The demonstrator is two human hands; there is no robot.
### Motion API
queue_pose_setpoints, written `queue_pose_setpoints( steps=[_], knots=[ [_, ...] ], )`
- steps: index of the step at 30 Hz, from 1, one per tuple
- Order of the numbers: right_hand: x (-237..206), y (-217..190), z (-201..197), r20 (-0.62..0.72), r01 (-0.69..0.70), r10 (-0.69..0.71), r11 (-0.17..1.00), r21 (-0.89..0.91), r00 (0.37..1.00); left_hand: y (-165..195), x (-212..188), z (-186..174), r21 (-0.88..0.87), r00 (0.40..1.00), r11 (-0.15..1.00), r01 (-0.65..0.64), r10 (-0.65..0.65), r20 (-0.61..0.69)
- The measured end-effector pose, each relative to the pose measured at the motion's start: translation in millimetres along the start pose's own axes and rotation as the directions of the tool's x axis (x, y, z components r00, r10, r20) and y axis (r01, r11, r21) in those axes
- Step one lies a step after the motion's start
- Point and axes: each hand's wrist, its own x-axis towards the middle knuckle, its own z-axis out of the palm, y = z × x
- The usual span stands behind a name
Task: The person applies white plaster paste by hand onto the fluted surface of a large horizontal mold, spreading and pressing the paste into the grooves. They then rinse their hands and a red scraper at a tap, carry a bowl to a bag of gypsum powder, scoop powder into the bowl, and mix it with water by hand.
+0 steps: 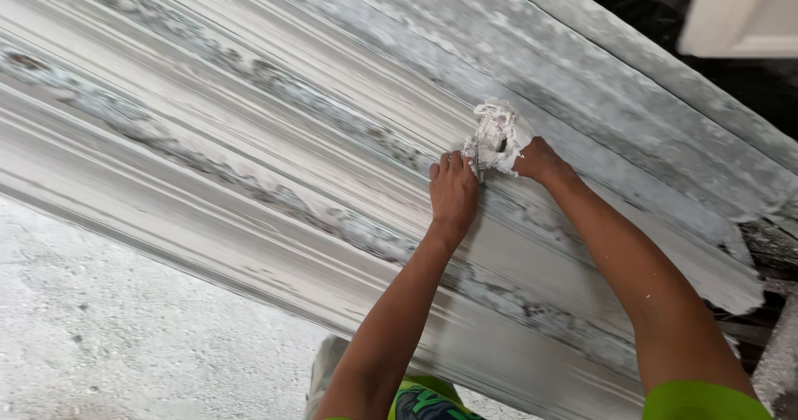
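Observation:
A long white plaster cornice moulding point(249, 137) with ribbed grooves and ornamented bands runs diagonally across the view. My right hand point(539, 160) grips a crumpled white wad of plaster-soaked fibre point(496, 140) and presses it on a groove of the moulding. My left hand point(453, 194) lies flat on the moulding just left of the wad, fingers together and touching its edge. Both forearms reach up from the bottom of the view.
A dusty white concrete floor point(100, 337) lies at the lower left. My shoe point(424, 403) with green and black colours shows at the bottom. A broken end of the moulding point(748, 237) sits at the right. A pale board point(740, 12) is at the top right.

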Motion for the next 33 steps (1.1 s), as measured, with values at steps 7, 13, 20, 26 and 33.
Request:
queue_pose_setpoints(
  steps=[7,13,20,26,33],
  knots=[
    [-124,105,-33,-0.092,0.235,-0.235,0.972,-0.011,0.968,119,-61,109,0.089,0.981,0.994,-0.069,0.084,-0.173],
    [-249,231,-58,-0.139,0.282,-0.286,0.958,-0.047,0.948,233,-126,223,0.027,0.995,0.995,0.095,-0.096,0.038],
    [-391,343,-91,-0.004,0.137,-0.137,0.988,-0.077,0.991,338,-189,346,0.204,0.994,0.978,-0.039,0.059,-0.092],
    [-485,415,-105,0.013,0.114,-0.113,0.985,-0.132,0.994,397,-234,406,0.042,0.996,0.998,-0.054,0.05,0.071],
    [-569,461,-84,-0.108,-0.088,0.097,0.993,0.084,0.989,449,-253,433,0.096,0.95,0.991,-0.091,0.058,0.306]
  ],
)
